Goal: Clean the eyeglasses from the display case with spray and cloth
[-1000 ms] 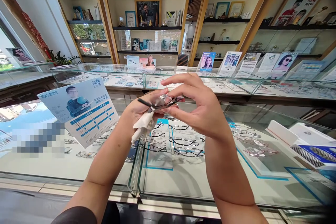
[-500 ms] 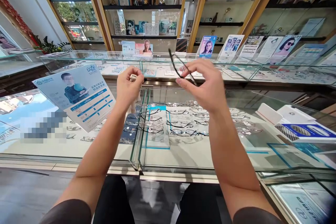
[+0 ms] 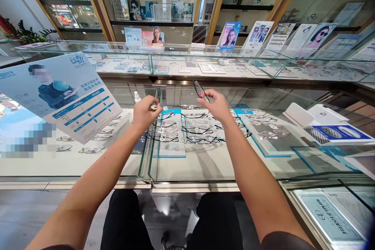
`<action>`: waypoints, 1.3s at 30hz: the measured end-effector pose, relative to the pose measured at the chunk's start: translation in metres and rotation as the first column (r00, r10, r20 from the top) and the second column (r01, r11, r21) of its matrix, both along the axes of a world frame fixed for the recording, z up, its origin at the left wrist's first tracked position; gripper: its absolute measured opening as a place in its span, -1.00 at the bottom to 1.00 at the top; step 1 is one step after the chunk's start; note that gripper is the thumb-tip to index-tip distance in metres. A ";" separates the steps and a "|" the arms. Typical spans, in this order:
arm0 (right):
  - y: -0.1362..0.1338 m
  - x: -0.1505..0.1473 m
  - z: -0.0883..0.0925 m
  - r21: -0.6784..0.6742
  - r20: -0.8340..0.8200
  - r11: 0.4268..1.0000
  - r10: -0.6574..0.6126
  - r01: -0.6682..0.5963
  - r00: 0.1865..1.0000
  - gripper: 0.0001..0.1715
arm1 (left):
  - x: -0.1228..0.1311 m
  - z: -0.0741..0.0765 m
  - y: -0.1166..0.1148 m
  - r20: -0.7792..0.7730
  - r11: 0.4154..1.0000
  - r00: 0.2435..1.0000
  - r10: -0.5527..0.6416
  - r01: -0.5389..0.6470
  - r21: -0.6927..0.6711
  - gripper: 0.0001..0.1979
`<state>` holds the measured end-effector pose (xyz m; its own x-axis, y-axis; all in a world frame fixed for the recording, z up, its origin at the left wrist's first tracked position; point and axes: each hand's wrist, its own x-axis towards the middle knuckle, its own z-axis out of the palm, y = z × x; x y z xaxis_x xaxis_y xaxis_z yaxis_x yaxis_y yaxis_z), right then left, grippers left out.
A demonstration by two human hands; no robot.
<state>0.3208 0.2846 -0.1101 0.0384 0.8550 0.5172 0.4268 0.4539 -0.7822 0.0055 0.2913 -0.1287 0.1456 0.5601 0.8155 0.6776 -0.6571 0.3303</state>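
My right hand pinches a pair of dark-framed glasses above the glass counter, the frame tilted up to the left of the fingers. To its left, my left hand is closed, with thumb and fingers pressed round something small and pale that I cannot make out. A white bottle tip shows just behind that hand. Beneath both hands, rows of glasses lie inside the display case, seen through its glass top.
A printed sign leans at the left on the counter. An open white and blue box lies at the right. Behind stands a second glass case with upright cards, including a blue one. Shelves rise beyond.
Both hands have come down closer to the counter, and the glasses have moved lower with my right hand. The view has tilted downward, and the bottle tip now shows behind my left hand.
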 end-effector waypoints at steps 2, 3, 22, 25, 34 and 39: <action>0.001 0.002 0.001 -0.018 -0.013 0.999 0.034 -0.034 0.999 -0.70 | 0.001 -0.002 0.001 -0.034 0.999 0.999 -0.009 0.010 0.039 -0.93; 0.000 0.003 0.001 -0.008 0.005 0.999 0.050 -0.050 0.999 -0.68 | 0.002 -0.002 0.001 -0.045 0.998 0.999 -0.014 0.017 0.059 -0.93; -0.020 0.000 0.005 -0.431 0.773 0.897 0.308 0.102 0.555 -0.74 | 0.007 0.004 -0.005 -0.049 1.000 0.999 -0.004 0.003 -0.001 -0.91; -0.019 -0.001 0.003 -0.451 0.784 0.885 0.329 0.118 0.527 -0.68 | 0.007 0.003 -0.005 -0.053 1.000 0.999 -0.006 0.006 0.006 -0.91; -0.015 -0.005 -0.001 -0.479 0.756 0.869 0.337 0.122 0.562 -0.69 | 0.007 0.003 -0.005 -0.056 1.000 0.998 -0.014 0.016 0.027 -0.90; -0.014 -0.007 -0.001 -0.476 0.759 0.871 0.336 0.123 0.557 -0.69 | 0.006 0.002 -0.004 -0.051 0.999 0.999 -0.014 0.015 0.030 -0.90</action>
